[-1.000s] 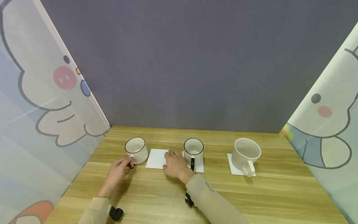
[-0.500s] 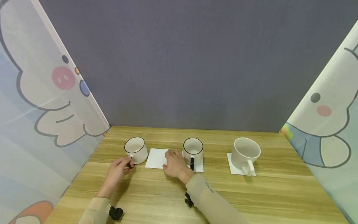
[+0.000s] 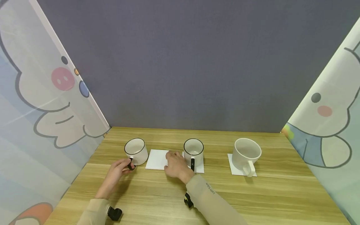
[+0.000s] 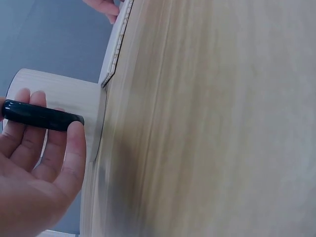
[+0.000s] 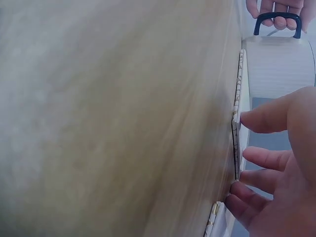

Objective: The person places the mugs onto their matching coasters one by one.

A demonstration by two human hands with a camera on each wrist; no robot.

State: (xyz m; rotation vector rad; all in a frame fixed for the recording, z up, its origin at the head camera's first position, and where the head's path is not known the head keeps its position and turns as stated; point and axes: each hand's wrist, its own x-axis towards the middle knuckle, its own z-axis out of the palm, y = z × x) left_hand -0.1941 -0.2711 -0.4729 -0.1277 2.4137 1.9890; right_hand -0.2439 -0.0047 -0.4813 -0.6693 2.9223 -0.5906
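At the left, a white mug (image 3: 136, 152) with a black rim stands on the table. My left hand (image 3: 119, 170) pinches its black handle (image 4: 42, 116) between thumb and fingers. Just right of that mug lies a square white coaster (image 3: 156, 159). My right hand (image 3: 177, 165) rests on the coaster's right part, covering it in the head view. The right wrist view shows the thumb and fingertips (image 5: 249, 120) touching the coaster's edge, fingers fairly straight. A second black-rimmed mug (image 3: 194, 150), its black handle toward me, sits on another coaster (image 3: 200, 168) beside the right hand.
Farther right, a larger cream mug (image 3: 247, 153) stands on its own white coaster (image 3: 235, 170), handle toward the front. A grey partition (image 3: 197, 62) rises behind the wooden table (image 3: 267, 200). Cartoon-printed panels (image 3: 56, 140) flank both sides.
Both hands keep their places on the mug handle and the coaster. The view shifts very slightly; no object visibly moves on the table.
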